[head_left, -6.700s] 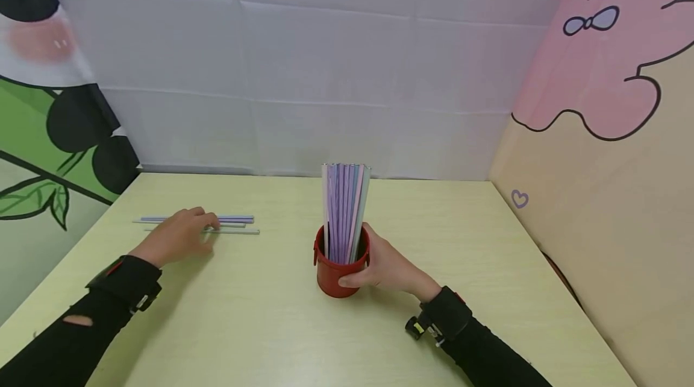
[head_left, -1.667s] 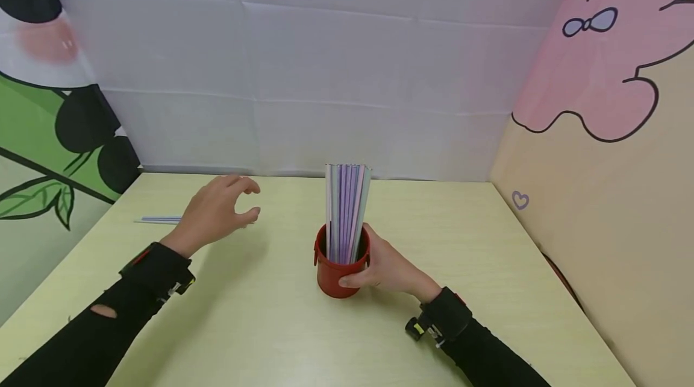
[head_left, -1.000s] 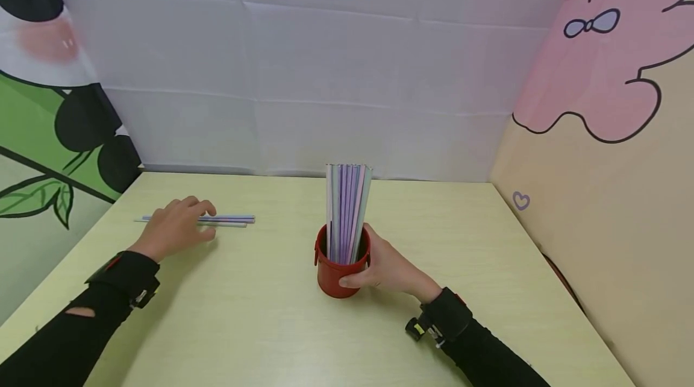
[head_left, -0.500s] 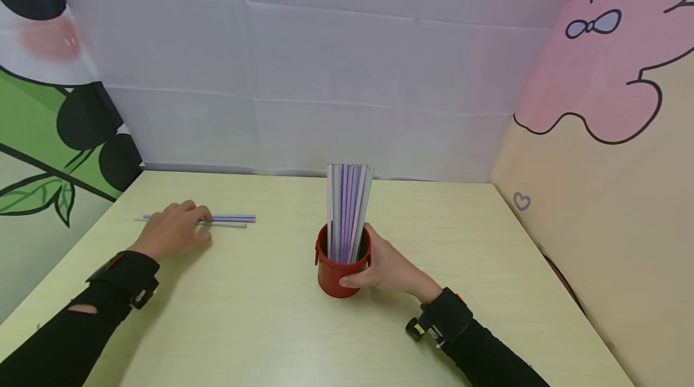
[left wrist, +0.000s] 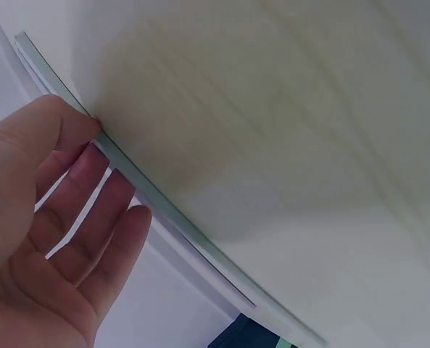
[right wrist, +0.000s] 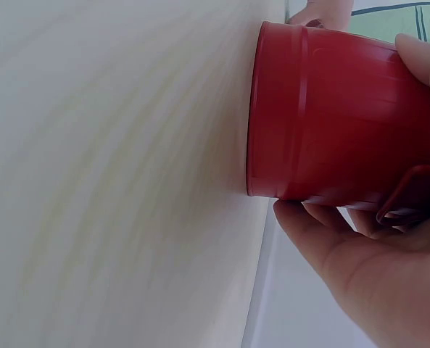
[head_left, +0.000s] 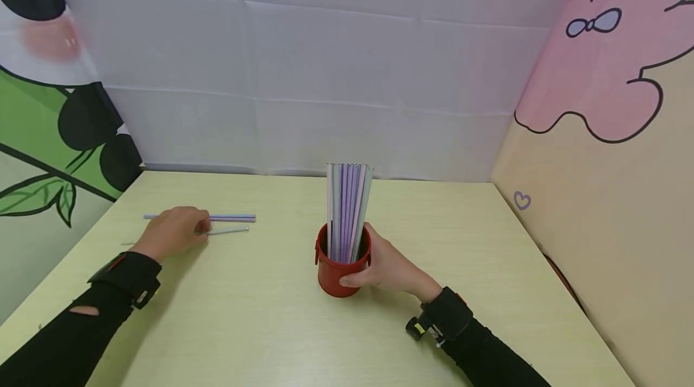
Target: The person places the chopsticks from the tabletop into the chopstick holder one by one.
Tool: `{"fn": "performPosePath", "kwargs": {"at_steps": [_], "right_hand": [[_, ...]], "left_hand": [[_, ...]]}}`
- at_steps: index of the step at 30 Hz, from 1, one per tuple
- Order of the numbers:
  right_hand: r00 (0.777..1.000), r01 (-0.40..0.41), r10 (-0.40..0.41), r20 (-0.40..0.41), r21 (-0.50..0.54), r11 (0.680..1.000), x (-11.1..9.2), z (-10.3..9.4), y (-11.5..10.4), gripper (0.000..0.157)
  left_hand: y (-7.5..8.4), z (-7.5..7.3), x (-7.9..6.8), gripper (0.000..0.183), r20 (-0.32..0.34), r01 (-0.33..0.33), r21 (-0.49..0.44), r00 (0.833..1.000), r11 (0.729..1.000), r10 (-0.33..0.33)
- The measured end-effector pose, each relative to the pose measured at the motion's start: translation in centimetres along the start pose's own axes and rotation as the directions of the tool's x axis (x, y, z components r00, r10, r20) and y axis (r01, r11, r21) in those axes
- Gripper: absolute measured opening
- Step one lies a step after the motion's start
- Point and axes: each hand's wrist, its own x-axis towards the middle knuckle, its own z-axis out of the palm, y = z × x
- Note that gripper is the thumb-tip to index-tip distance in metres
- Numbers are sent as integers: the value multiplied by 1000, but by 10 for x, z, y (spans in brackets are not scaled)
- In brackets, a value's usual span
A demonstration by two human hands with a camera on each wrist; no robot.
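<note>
My left hand (head_left: pixel 176 231) pinches a pale grey-green straw (head_left: pixel 230 231) between thumb and fingertips at the left of the table. In the left wrist view the straw (left wrist: pixel 156 196) runs diagonally past the fingertips. Just behind it lie a couple of lilac-blue straws (head_left: pixel 233 217), partly hidden by the hand. My right hand (head_left: pixel 387 263) grips the side of a small red bucket (head_left: pixel 337 278), thumb in front. The bucket stands upright, packed with lilac, pink and pale green straws (head_left: pixel 349 212). In the right wrist view its red wall (right wrist: pixel 345 116) shows between thumb and fingers.
A light wood-grain table (head_left: pixel 282 327) lies under both hands. A pale cloth wall (head_left: pixel 325 73) closes off the back edge, with cartoon-printed walls at left and right.
One straw has left the table since the earliest frame. My left hand came back from near the bucket, took the pale straw and drew it slightly nearer. The right hand stays put.
</note>
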Motion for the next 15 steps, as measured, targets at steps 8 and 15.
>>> {"fn": "performPosePath", "kwargs": {"at_steps": [8, 15], "right_hand": [[1000, 3, -3, 5, 13, 1000, 0, 1, 0, 91], [1000, -5, 5, -1, 4, 1000, -1, 1, -3, 92]], "left_hand": [[10, -2, 0, 18, -6, -81, -41, 997, 996, 81], [35, -16, 9, 14, -111, -124, -60, 987, 991, 117]]}}
